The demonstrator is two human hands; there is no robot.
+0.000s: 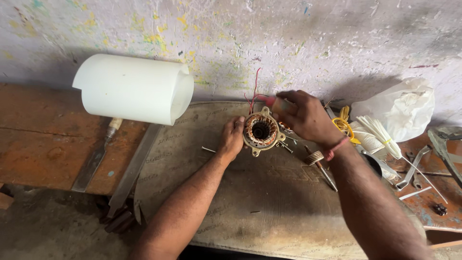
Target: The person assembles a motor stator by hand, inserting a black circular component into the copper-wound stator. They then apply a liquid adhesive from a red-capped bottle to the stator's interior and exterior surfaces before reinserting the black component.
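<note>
A small round motor stator (261, 131) with copper windings and a metal frame lies on a grey-brown mat (269, 202). Thin red wires (254, 91) rise from its far side toward the wall. My left hand (232, 138) grips the stator's left edge. My right hand (302, 115) reaches over its upper right side, fingers closed on a small tool with a reddish handle (270, 101) whose tip is hidden. A red band sits on my right wrist.
A rolled white sheet (134, 89) stands at the left. A chisel (98, 156) and a long flat blade (132, 168) lie below it. A rotor on a shaft (317, 161), yellow cord (344, 124), white strips (380, 132), a plastic bag (402, 108) and metal tools (416, 166) crowd the right.
</note>
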